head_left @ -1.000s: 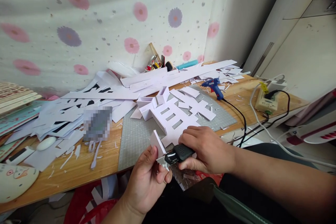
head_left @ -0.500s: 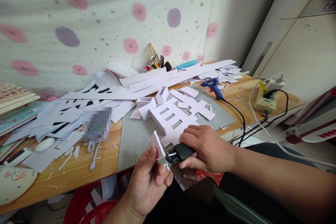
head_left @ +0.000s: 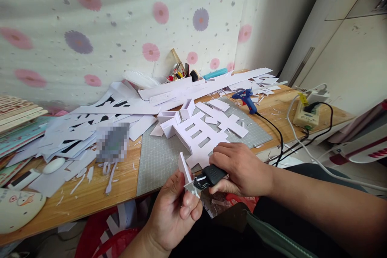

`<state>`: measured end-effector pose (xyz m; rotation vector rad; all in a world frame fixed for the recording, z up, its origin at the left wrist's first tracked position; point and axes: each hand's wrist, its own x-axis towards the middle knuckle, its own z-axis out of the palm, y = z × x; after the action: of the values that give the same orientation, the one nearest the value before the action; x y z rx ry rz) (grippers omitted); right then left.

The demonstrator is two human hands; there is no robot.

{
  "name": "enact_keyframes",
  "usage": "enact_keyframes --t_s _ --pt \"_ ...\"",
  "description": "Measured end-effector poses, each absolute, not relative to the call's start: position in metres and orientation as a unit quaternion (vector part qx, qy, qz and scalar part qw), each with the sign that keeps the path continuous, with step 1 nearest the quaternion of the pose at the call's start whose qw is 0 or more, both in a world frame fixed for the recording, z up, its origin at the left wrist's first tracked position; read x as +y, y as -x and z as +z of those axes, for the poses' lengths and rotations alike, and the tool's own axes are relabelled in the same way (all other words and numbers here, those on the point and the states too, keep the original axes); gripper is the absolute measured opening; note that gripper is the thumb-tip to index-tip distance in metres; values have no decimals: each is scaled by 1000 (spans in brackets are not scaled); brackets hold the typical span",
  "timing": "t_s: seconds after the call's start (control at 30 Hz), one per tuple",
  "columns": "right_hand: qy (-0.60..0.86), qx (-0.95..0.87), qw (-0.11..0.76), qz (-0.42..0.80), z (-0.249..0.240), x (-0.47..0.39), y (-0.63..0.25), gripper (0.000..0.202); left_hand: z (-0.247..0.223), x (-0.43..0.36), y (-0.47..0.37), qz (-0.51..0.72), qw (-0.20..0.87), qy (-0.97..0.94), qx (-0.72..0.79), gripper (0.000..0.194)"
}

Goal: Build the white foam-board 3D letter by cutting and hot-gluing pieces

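Between its thumb and fingers, my left hand [head_left: 173, 213] pinches a small white board piece [head_left: 184, 168], standing on edge just off the desk's front. My right hand [head_left: 240, 169] is closed around a black-handled tool [head_left: 214, 175], whose looped front end meets the lower end of the piece; white shavings cling there. Exactly what the tool is, I cannot make out. Beyond the hands, a white cut-out panel with rectangular openings [head_left: 198, 137] lies on the grey cutting mat [head_left: 154, 169], with small open box shapes [head_left: 169, 119] joined at its left.
A blue glue gun [head_left: 246, 100] stands at the mat's right, its cord running toward a power strip [head_left: 306, 113]. White board scraps [head_left: 81, 129] cover the left and back of the desk [head_left: 121, 189]. Below the front edge is a red bag [head_left: 102, 234].
My left hand and the white piece have shifted slightly right, and the piece is turned a little more upright. The tool in my right hand has moved slightly right with its tip still at the piece.
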<state>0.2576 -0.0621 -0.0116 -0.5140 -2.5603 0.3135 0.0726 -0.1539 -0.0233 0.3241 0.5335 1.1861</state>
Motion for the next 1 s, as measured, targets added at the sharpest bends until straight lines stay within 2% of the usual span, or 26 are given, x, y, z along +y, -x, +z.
enact_keyframes --t_s 0.1,0.3,0.57,1.0 --pt "191 -941 255 111 -12 -61 -259 63 -25 -155 -74 546 781 -181 243 13" --pt "207 -936 252 129 -7 -55 -262 64 -27 -158 -82 545 754 -270 247 30" --pt "176 -945 255 106 -6 -61 -260 63 -20 -156 -76 563 759 -194 263 20" --pt "167 -948 261 67 -6 -59 -256 65 -25 -160 -77 529 781 -273 188 21"
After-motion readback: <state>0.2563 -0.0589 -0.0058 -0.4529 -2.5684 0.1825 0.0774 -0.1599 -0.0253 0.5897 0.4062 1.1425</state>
